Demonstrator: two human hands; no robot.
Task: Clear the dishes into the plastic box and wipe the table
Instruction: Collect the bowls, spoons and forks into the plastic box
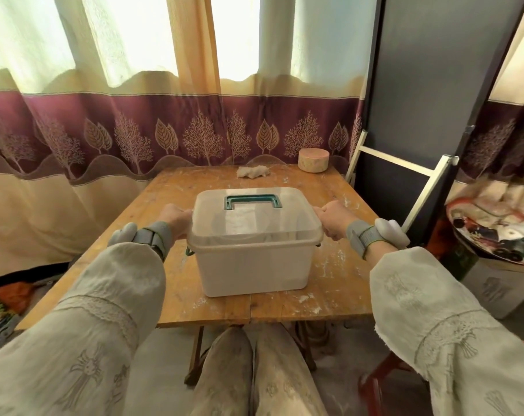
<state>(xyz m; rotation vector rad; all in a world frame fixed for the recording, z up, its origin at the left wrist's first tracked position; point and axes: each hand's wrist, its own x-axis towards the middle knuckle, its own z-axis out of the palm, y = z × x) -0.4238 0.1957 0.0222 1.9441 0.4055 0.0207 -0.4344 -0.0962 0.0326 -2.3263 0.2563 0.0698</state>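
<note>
A translucent white plastic box (251, 265) with a lid and a green handle (252, 202) stands in the middle of the wooden table (338, 283). My left hand (176, 220) grips the left edge of the lid, and my right hand (334, 222) grips its right edge. Through the lid I faintly see round dish shapes inside. A crumpled whitish cloth (252, 171) lies on the table beyond the box. At the far right corner sits a round cream container (312, 159).
The table top is streaked with white smears. Curtains hang close behind and to the left. A dark panel with a white frame (405, 175) leans at the right. A cluttered tray (495, 226) sits on a box at the far right.
</note>
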